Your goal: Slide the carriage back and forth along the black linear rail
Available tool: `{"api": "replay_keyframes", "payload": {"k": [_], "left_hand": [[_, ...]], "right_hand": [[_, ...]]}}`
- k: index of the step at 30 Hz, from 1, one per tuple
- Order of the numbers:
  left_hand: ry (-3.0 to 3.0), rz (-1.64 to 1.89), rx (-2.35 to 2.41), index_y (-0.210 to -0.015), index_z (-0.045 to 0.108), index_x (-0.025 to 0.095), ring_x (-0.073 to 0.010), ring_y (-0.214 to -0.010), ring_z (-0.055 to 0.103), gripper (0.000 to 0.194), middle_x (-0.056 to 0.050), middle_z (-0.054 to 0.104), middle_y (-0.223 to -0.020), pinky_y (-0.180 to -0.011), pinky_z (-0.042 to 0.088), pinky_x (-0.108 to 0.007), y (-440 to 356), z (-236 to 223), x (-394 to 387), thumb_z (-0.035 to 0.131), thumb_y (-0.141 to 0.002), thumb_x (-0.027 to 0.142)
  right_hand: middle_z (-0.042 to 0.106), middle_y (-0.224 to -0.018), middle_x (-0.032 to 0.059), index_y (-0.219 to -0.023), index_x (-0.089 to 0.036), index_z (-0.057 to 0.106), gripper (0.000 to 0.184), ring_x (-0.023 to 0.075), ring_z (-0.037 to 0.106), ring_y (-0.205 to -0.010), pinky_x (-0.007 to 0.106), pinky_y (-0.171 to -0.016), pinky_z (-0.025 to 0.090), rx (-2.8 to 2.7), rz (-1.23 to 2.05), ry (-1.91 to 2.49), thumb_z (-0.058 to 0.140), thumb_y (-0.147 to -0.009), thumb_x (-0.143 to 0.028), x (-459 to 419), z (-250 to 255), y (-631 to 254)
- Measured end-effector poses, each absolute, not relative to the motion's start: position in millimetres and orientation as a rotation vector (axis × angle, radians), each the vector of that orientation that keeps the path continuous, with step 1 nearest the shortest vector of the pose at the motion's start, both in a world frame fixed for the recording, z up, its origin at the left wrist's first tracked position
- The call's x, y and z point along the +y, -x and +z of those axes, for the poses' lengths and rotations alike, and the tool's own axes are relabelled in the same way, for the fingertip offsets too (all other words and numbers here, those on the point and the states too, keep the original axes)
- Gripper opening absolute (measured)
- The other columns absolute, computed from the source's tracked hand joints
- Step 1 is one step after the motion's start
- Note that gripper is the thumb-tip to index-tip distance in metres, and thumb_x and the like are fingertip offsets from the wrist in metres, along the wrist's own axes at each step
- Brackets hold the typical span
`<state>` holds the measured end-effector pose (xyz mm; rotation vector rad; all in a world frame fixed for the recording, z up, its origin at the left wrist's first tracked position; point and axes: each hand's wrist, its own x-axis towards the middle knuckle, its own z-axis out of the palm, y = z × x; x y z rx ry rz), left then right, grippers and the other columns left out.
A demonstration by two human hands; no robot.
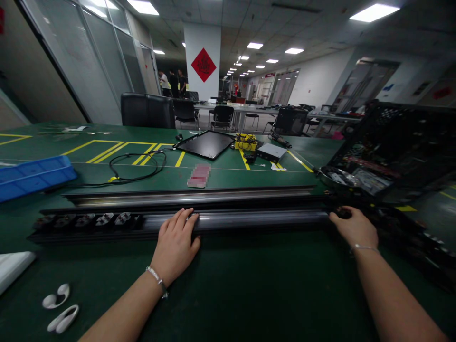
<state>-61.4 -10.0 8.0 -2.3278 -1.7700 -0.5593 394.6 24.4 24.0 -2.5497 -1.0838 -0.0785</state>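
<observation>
A long dark metal rail (249, 219) with a rounded shiny face lies across the green table (249, 294), with a second long metal strip (192, 195) just behind it. My left hand (176, 242) rests flat on the rail's middle, fingers stretched out over its top. My right hand (352, 227) curls around the rail's right end, fingers wrapped over it. Several small dark fittings (89, 221) sit in the rail's left part.
A blue tray (33, 175) is at the left. A black cable (137, 166), a dark flat panel (206, 144), a yellow item (245, 141) and a white box (271, 152) lie farther back. An open computer case (395, 147) stands at the right. White clips (59, 306) lie at the near left.
</observation>
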Motion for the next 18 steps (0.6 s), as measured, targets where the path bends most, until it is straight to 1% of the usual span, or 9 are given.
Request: {"api": "replay_keyframes", "payload": {"k": [10,14,18], "left_hand": [[2.326,-0.523,-1.764,-0.124,0.051,0.018,-0.0285,-0.128,0.041,0.045,-0.009,0.049,-0.137,-0.101,0.035,-0.047,61.6,7.6,-9.8,0.05,-0.08,0.027],[2.322,-0.521,-1.762,-0.124,0.051,0.018,-0.0288,-0.128,0.041,0.044,-0.01,0.049,-0.136,-0.101,0.035,-0.048,61.8,7.1,-9.7,0.049,-0.08,0.027],[2.323,-0.534,-1.768,-0.123,0.052,0.018,-0.0292,-0.128,0.041,0.044,-0.01,0.05,-0.136,-0.101,0.036,-0.048,61.6,7.7,-9.6,0.05,-0.08,0.026]], "right_hand": [[0.061,-0.113,0.0151,-0.116,-0.018,0.058,0.052,0.0287,0.057,-0.101,0.037,-0.082,0.042,-1.088,-0.13,2.523,0.048,-0.074,-0.047,22.6,24.8,-394.2],[0.061,-0.114,0.0141,-0.117,-0.02,0.057,0.052,0.028,0.057,-0.1,0.035,-0.078,0.042,-1.05,-0.111,2.549,0.047,-0.075,-0.048,22.7,26.9,-395.3],[0.061,-0.115,0.0138,-0.12,-0.021,0.055,0.052,0.027,0.057,-0.101,0.034,-0.078,0.042,-1.005,-0.079,2.59,0.046,-0.077,-0.049,23.4,29.3,-397.4]]}}
